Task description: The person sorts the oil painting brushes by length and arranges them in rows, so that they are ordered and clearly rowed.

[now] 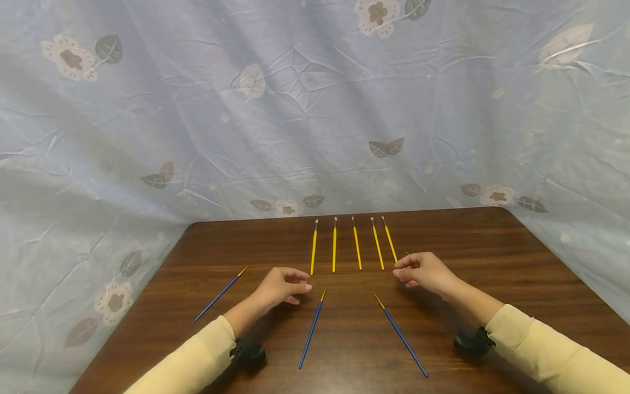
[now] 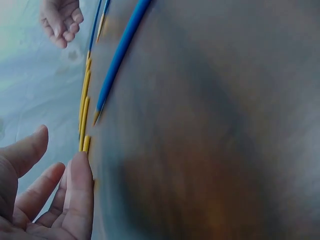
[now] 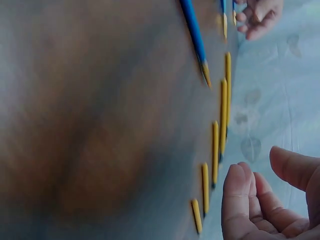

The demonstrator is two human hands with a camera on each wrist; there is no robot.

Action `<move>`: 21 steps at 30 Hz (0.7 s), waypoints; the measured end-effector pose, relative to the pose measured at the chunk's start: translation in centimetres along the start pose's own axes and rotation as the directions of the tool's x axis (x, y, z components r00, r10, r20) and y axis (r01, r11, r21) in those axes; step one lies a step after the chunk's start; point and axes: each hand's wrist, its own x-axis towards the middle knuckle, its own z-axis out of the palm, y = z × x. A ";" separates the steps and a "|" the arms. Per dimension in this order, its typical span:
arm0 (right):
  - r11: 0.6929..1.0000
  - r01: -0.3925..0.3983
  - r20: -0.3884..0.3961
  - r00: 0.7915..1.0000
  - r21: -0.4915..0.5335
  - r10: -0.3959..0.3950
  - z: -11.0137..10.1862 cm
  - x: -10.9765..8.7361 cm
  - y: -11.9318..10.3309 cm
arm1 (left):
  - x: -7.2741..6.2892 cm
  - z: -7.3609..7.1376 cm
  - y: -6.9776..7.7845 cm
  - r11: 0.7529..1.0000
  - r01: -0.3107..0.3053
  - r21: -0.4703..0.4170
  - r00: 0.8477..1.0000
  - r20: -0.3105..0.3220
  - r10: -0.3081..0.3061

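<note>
Several yellow-handled paintbrushes point(image 1: 334, 249) lie in a row near the table's far edge, bristles pointing away. My left hand point(image 1: 281, 285) hovers beside the handle end of the leftmost yellow paintbrush point(image 1: 313, 251), its fingers loosely bent and holding nothing. At the other end of the row, my right hand point(image 1: 427, 272) has its fingertips right at the handle end of the rightmost yellow paintbrush point(image 1: 390, 241). In the right wrist view, the thumb and fingers point(image 3: 235, 200) of that hand are spread apart with nothing between them.
Blue-handled paintbrushes lie nearer: one left of my left hand point(image 1: 219, 295), one in the middle point(image 1: 310, 336) and one to the right point(image 1: 403, 339). A thin brush tip point(image 1: 407, 253) peeks out behind my right hand. A patterned cloth point(image 1: 305, 109) hangs around the wooden table point(image 1: 354, 350).
</note>
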 end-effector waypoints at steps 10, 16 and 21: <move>0.999 0.032 0.082 0.996 -0.002 -0.032 3.1 -2.8 0.4 | -2.2 1.8 -0.6 0.997 -0.050 0.061 0.999 0.000 0.050; 0.996 0.068 0.111 0.992 -0.058 -0.061 4.2 -3.8 0.3 | -2.3 2.6 -0.5 0.992 -0.054 0.112 0.999 0.009 0.053; 0.993 0.068 0.100 0.993 -0.102 -0.058 4.5 -3.9 0.5 | -2.5 3.1 -0.4 0.985 -0.048 0.167 0.999 0.002 0.048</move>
